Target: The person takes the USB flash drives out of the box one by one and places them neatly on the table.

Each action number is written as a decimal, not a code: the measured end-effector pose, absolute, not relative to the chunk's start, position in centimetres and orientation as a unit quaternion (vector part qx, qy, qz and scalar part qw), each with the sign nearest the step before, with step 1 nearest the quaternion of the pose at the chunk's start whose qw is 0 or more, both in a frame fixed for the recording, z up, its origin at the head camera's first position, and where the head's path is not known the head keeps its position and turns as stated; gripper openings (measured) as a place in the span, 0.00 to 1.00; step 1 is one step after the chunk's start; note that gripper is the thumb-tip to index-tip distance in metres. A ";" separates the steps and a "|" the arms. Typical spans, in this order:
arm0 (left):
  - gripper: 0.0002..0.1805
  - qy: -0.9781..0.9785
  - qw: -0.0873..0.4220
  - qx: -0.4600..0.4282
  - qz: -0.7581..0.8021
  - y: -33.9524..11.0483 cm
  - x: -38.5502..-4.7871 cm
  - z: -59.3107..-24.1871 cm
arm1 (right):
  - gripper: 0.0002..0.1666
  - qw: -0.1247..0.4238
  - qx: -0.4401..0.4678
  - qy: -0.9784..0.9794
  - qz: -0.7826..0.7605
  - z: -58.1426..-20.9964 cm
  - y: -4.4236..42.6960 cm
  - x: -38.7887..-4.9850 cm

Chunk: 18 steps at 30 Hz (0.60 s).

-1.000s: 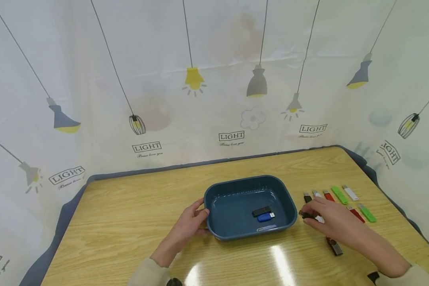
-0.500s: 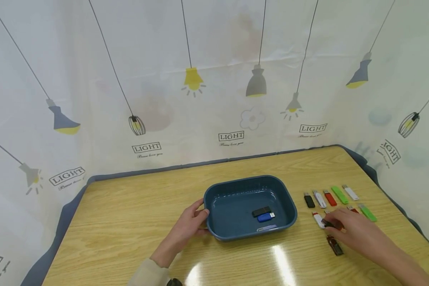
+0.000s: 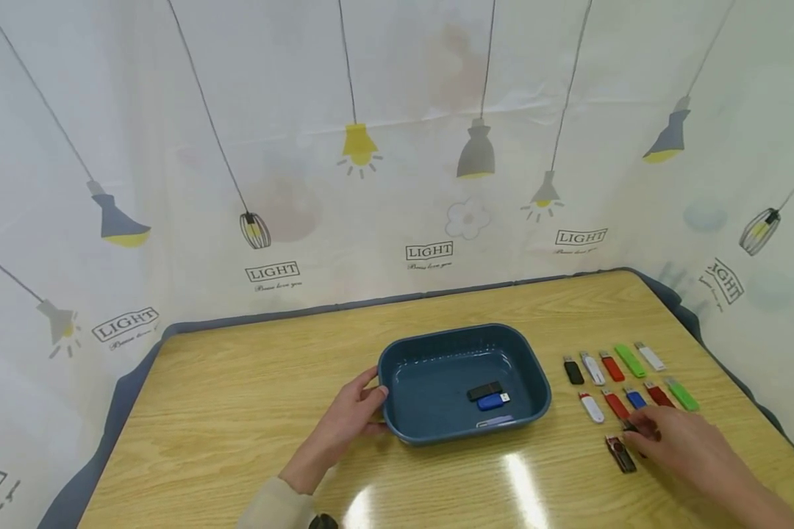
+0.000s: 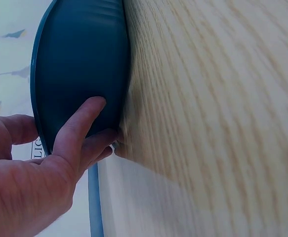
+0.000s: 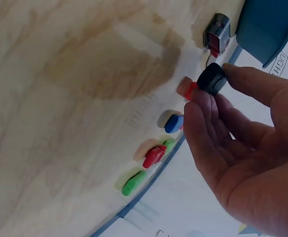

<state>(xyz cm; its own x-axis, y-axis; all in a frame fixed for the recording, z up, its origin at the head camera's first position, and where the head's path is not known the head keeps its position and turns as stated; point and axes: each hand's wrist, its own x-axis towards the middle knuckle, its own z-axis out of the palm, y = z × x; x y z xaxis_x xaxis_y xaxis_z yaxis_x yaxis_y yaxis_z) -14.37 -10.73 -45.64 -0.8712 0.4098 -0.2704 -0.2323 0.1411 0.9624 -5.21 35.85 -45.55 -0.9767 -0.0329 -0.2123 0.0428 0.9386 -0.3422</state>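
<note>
My left hand [image 3: 344, 422] grips the left end of a dark blue tray [image 3: 430, 378], thumb at the rim and fingers against the outer wall [image 4: 79, 64]. Inside the tray lie a black USB stick [image 3: 485, 391], a blue USB stick [image 3: 492, 401] and a slim pale-blue piece [image 3: 495, 422]. My right hand [image 3: 688, 448] pinches another black USB stick [image 5: 211, 79] between thumb and fingertips, low over the table. Left of it lies a dark swivel USB stick with a metal cover [image 3: 620, 454]. Beyond the fingers are a red USB stick [image 3: 615, 405] and a blue one [image 3: 635, 399].
Several more USB sticks lie in rows right of the tray, among them a black one [image 3: 573, 370], a red one [image 3: 612, 366] and a green one [image 3: 630, 361]. The wooden table [image 3: 258, 382] ends at a printed curtain [image 3: 370, 242].
My right hand has carried the black USB stick away from beside the tray, rightward and nearer to me, to the swivel stick's right side. My left hand and the tray have stayed put.
</note>
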 end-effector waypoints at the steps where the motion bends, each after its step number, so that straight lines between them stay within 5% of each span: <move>1: 0.33 0.714 0.246 0.061 0.652 -10.7 -14.4 -45.7 | 0.18 0.110 0.007 0.979 -0.173 -45.6 35.8 -5.2; 18: 0.33 0.712 0.244 0.058 0.655 -10.7 -14.3 -45.6 | 0.15 0.136 0.041 0.978 -0.153 -45.9 36.1 -5.3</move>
